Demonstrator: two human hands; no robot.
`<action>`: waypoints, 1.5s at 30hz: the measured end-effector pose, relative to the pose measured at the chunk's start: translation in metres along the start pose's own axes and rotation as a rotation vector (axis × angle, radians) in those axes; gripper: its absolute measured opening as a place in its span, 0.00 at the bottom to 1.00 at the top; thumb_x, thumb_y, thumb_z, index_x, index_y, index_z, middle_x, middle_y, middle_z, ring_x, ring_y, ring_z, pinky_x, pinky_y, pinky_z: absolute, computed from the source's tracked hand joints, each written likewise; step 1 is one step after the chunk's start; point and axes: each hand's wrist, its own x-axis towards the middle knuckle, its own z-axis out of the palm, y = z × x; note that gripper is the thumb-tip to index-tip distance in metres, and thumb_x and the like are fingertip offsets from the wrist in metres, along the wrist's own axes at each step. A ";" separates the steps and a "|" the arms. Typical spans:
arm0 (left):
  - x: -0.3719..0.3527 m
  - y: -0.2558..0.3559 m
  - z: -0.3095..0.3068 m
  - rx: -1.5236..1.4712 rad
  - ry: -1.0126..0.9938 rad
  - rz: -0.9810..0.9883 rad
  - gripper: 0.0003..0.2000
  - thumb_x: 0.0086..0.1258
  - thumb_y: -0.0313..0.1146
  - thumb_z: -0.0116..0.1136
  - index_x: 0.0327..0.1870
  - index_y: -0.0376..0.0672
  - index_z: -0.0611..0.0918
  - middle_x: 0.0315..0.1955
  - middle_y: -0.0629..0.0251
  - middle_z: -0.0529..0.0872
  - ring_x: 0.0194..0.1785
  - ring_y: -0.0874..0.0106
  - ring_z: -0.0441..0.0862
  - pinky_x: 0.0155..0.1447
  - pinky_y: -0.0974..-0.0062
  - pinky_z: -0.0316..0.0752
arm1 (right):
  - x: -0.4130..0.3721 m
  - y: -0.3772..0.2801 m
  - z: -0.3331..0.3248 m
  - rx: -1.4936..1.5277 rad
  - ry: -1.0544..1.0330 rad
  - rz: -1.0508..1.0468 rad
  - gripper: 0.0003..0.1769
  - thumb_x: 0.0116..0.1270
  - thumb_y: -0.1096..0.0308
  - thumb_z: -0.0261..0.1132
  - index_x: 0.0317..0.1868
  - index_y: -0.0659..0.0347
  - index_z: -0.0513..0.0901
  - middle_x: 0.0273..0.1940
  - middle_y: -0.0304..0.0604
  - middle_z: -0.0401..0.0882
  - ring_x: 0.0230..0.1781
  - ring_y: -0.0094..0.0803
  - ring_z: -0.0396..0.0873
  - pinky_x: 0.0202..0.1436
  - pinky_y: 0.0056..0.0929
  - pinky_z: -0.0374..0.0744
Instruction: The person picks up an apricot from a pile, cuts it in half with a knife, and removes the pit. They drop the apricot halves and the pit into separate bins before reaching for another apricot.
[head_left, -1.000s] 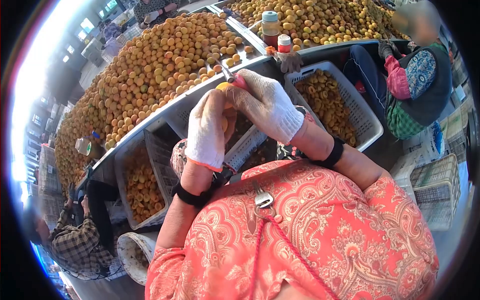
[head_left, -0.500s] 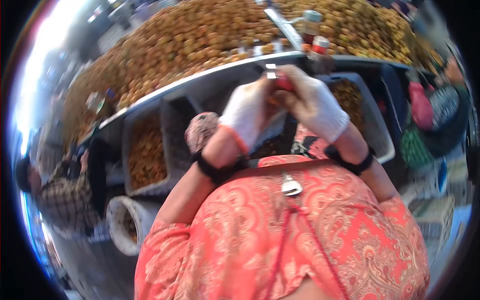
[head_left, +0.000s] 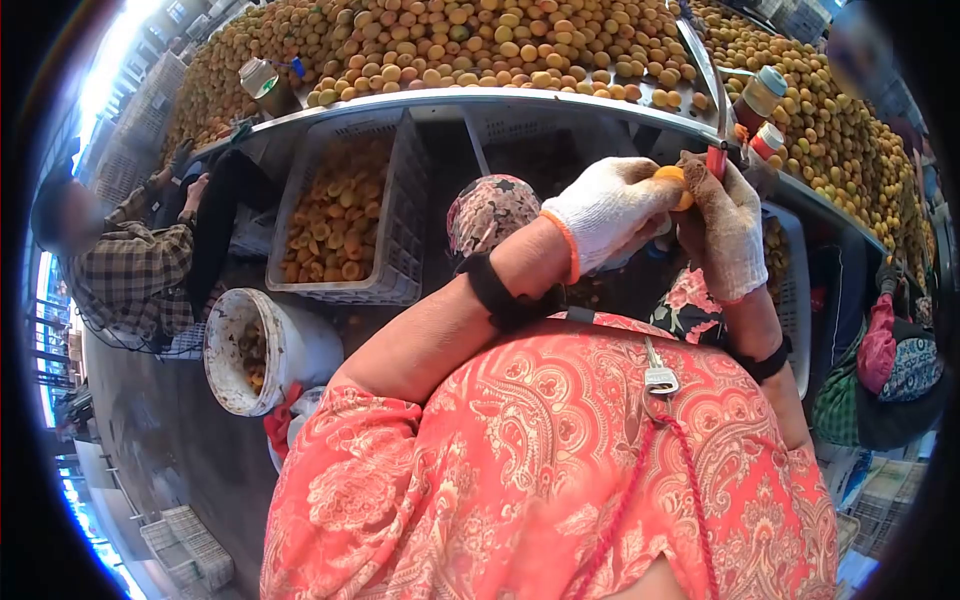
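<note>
Pinching an apricot (head_left: pixel 668 181) in left hand (head_left: pixel 605 205) fingers (head_left: pixel 643 186) under the table (head_left: pixel 450 99) edge, right hand (head_left: pixel 728 235) clenched on a knife (head_left: pixel 715 158), crate (head_left: pixel 402 200) of halves looks partly filled, loads left in the pile (head_left: pixel 480 40) though.

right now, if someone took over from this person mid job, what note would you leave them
Left hand: closed on an apricot, held up in front of the chest.
Right hand: grips a red-handled knife, blade pointing up, beside the fruit.
Things: pile of whole apricots on the table ahead; crate of halves below its edge; white bucket on the floor.
Done: the crate already holds many halves.
Left: no clear cut shows on the fruit in hand; the pile is large.
</note>
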 end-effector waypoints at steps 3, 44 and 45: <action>-0.003 0.001 -0.027 0.035 0.080 -0.043 0.14 0.72 0.39 0.60 0.50 0.39 0.82 0.27 0.73 0.79 0.22 0.84 0.71 0.21 0.84 0.62 | 0.018 0.009 -0.004 -0.211 -0.029 -0.044 0.10 0.75 0.64 0.64 0.47 0.62 0.81 0.24 0.30 0.75 0.17 0.12 0.66 0.19 0.15 0.59; 0.379 -0.020 -0.048 1.685 0.092 -0.064 0.20 0.67 0.44 0.61 0.52 0.40 0.84 0.45 0.54 0.89 0.46 0.61 0.89 0.53 0.68 0.81 | 0.084 0.101 -0.143 -0.191 0.232 0.166 0.09 0.71 0.65 0.63 0.42 0.62 0.81 0.27 0.34 0.77 0.29 0.19 0.72 0.35 0.24 0.73; 0.387 -0.022 -0.042 1.776 0.040 -0.120 0.20 0.67 0.46 0.59 0.52 0.40 0.85 0.46 0.53 0.89 0.49 0.58 0.88 0.55 0.65 0.80 | 0.085 0.106 -0.146 -0.177 0.233 0.146 0.09 0.71 0.64 0.64 0.42 0.62 0.81 0.28 0.34 0.77 0.29 0.19 0.72 0.35 0.24 0.73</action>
